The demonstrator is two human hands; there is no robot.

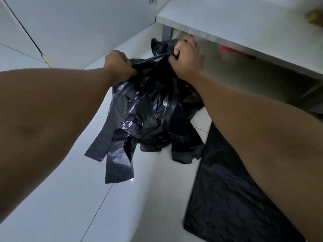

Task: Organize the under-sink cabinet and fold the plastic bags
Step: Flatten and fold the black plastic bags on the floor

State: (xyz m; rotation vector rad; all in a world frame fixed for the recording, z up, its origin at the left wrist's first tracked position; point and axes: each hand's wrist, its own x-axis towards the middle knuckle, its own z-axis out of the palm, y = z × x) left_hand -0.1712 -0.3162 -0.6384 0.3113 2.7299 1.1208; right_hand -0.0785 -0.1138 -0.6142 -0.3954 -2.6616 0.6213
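White cabinet panel (78,28) at far left over the tiled floor (61,189). The left hand (120,66) clenches one upper edge of a crumpled bunch of black plastic bags (148,110), which hangs between both hands with its handle strips dangling toward the floor, and the right hand (187,58) grips the other upper edge, knuckles just under the white cabinet shelf (227,43). Further right, another black bag (227,189) lies flat on the floor beneath the right forearm, and a blurred red object (232,50), possibly a container, sits in the dark space under the shelf.
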